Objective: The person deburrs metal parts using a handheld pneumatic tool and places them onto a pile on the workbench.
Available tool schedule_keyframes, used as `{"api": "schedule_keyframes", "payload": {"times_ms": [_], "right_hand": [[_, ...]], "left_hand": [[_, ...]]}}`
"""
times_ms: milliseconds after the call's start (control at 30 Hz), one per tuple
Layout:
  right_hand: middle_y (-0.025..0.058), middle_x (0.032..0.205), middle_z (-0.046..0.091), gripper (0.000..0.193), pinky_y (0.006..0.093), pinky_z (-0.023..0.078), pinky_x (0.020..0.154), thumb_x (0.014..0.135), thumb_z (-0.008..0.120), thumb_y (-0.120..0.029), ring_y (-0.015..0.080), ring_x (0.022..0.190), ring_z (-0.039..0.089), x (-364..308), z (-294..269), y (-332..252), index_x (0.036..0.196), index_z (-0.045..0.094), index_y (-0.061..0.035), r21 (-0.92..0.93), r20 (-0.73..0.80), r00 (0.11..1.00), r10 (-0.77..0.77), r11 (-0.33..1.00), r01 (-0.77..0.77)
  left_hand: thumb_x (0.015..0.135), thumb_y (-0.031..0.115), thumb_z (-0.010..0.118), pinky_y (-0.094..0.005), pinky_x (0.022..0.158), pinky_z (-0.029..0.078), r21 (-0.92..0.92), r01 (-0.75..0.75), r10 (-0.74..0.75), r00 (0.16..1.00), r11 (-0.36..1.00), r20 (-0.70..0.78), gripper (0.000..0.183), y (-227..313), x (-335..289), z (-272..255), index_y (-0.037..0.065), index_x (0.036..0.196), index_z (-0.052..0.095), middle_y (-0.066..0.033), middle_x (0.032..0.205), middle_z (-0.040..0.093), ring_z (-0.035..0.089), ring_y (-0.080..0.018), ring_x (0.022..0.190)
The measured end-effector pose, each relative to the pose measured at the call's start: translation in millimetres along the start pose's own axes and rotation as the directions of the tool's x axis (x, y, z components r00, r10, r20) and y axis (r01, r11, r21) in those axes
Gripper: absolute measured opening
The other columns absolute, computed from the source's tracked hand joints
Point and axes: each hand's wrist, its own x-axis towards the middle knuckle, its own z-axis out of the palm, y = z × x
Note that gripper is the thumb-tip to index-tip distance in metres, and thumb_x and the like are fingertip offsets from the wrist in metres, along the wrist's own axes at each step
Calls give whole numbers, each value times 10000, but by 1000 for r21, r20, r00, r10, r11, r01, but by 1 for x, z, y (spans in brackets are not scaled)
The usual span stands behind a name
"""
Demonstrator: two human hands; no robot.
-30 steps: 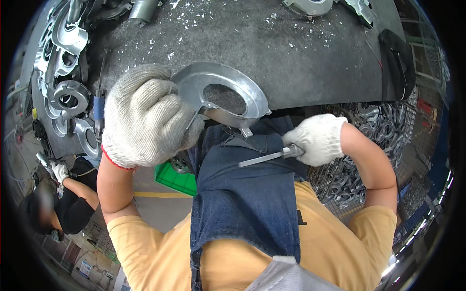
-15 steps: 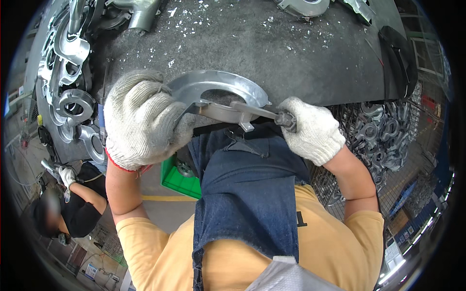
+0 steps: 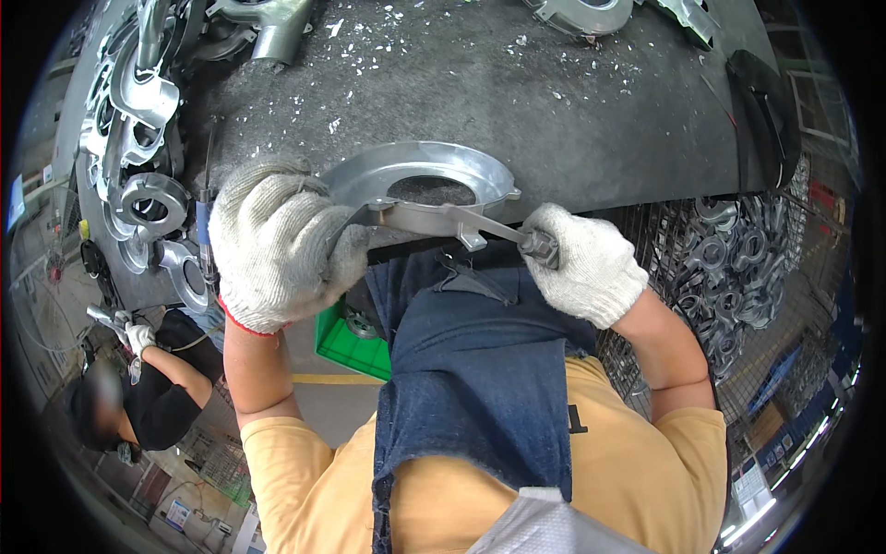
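Note:
A silvery ring-shaped metal casting (image 3: pixel 406 162) with a wide central opening is tilted up at the table's near edge. My left hand (image 3: pixel 277 240), in a white knit glove, is closed around its left side; the fingertips are partly hidden. In my gloved right hand (image 3: pixel 591 263) is the short dark handle of a flat-bladed hand tool (image 3: pixel 484 224), like a file or scraper. Its blade points left and lies against the casting's near rim, close to a small projecting tab (image 3: pixel 472 238). Whether its edge is smooth or toothed cannot be made out.
Similar castings (image 3: pixel 152 203) are heaped along the table's left side. Pale metal chips litter the dark tabletop (image 3: pixel 443 92). A green bin (image 3: pixel 346 346) sits below, left of my apron. A wire basket of castings (image 3: pixel 729 268) stands at right. Another person (image 3: pixel 152 379) works at far left.
My right hand has shifted slightly left and down with the tool, its blade sliding along the casting's rim. My left hand keeps its hold. The whole view has shifted slightly.

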Motion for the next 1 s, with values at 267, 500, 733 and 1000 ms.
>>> {"api": "schedule_keyframes", "payload": {"times_ms": [267,500,733,1000], "right_hand": [[80,893,783,223,334,635,680,889,851,-156,222,775,784,2,7,18,1058,733,-71,499,551,834,38,786,-365],[40,920,769,291,275,591,636,855,921,-157,93,761,719,-3,9,11,1061,752,-41,671,460,863,-208,718,-184],[40,835,715,353,297,559,510,935,837,-180,109,575,664,10,10,-4,1234,699,-54,549,667,745,10,670,-500],[83,817,744,325,331,562,507,961,807,-240,183,580,717,13,5,-2,1226,717,-76,482,745,665,62,639,-600]], "left_hand": [[751,180,844,-482,870,610,43,85,-85,996,995,-10,142,17,-11,5,138,852,754,-37,798,714,730,-274,849],[782,169,878,-461,864,624,94,180,-181,983,979,6,192,69,-7,10,103,921,763,-33,834,739,748,-256,844],[814,148,857,-462,839,620,223,122,-117,993,967,-33,275,111,-3,28,13,1039,772,-70,934,681,691,-252,906],[765,96,793,-472,698,624,133,-74,59,992,988,110,298,128,10,35,-83,1001,758,-167,864,674,668,-292,739]]}}
